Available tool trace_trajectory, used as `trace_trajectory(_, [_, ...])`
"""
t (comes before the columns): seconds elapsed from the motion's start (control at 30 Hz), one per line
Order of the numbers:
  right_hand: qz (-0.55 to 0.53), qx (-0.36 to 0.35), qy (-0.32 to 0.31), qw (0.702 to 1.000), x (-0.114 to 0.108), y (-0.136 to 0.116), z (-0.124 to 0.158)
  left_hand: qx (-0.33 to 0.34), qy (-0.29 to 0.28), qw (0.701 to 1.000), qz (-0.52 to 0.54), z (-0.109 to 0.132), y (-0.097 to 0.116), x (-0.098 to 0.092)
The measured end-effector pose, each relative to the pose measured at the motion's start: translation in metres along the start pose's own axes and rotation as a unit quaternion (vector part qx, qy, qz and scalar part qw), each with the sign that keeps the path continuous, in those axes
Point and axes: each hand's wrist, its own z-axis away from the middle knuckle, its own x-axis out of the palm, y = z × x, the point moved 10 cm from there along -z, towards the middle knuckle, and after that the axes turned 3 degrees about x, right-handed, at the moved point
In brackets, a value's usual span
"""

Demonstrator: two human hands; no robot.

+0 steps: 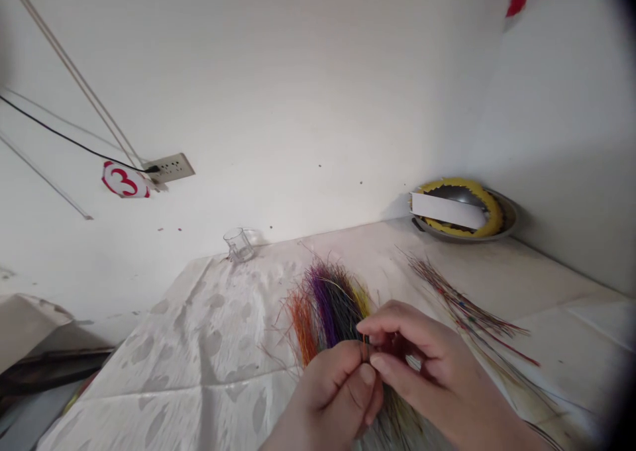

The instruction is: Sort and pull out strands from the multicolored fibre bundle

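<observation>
While I follow the work through the head camera, the left hand (pixel 332 395) and the right hand (pixel 422 365) meet over the near part of the bench (pixel 149 378). I judge the step in hand to be fine handling of one slim orange strand (pixel 365 340), which stands up between the two hands, just in front of the coloured bundle (pixel 325 305). The left fingers are drawn in tight, thumb against forefinger, pinching the strand low down. The right thumb and forefinger form a narrow gap beside it; whether they grip it, I cannot tell, since the tips crowd together.

As I read it, the next move calls for a steady left pinch and small, exact work from the right fingertips, keeping the bundle's loose ends out of the way. More fibres show beneath the right hand, partly hidden from me. Well to the right, I see a looser sheaf (pixel 462 305) lying on the bench, with a bowl (pixel 511 216) beyond it against the wall.
</observation>
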Motion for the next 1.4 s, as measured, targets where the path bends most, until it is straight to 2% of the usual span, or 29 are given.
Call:
trace_trajectory(0.1, [0.01, -0.011, 0.004, 1.0, -0.001, -0.002, 0.004, 0.009, -0.018, 1.0, -0.024, -0.001, 0.004, 0.003])
trace_trajectory(0.23, [0.05, -0.087, -0.014, 0.995, 0.001, -0.015, 0.01, 0.003, -0.049, 0.998, -0.034, -0.003, 0.001, 0.008])
trace_trajectory(0.3, [0.078, -0.103, -0.017, 0.991, 0.002, -0.018, 0.012, 0.003, -0.057, 0.998, -0.031, -0.004, 0.0, 0.009])
trace_trajectory(0.47, [0.067, -0.076, -0.023, 0.995, 0.002, -0.014, 0.011, 0.004, -0.041, 0.999, -0.014, -0.004, 0.002, 0.007])
trace_trajectory(0.63, [0.033, -0.086, -0.05, 0.994, 0.004, -0.014, 0.01, 0.01, -0.047, 0.999, 0.01, -0.003, 0.006, 0.009])
trace_trajectory(0.8, [-0.004, -0.047, -0.039, 0.998, 0.001, 0.0, 0.009, 0.01, -0.037, 0.999, 0.034, -0.002, 0.003, 0.008])
trace_trajectory(0.93, [-0.086, -0.006, -0.053, 0.995, 0.002, 0.005, 0.004, 0.027, -0.041, 0.997, 0.058, -0.002, 0.008, 0.009])
trace_trajectory(1.07, [-0.203, 0.05, -0.102, 0.973, 0.011, 0.01, 0.0, 0.019, -0.053, 0.996, 0.062, -0.002, 0.006, 0.009])
trace_trajectory(1.13, [-0.239, 0.053, -0.111, 0.963, 0.012, 0.011, 0.0, 0.006, -0.062, 0.995, 0.075, -0.001, 0.001, 0.01])
trace_trajectory(1.27, [-0.243, 0.049, -0.094, 0.964, 0.008, 0.012, 0.0, -0.014, -0.058, 0.995, 0.081, 0.001, -0.007, 0.01])
trace_trajectory(1.4, [-0.195, 0.026, -0.065, 0.978, 0.003, 0.008, -0.001, -0.018, -0.062, 0.996, 0.066, 0.002, -0.007, 0.011])
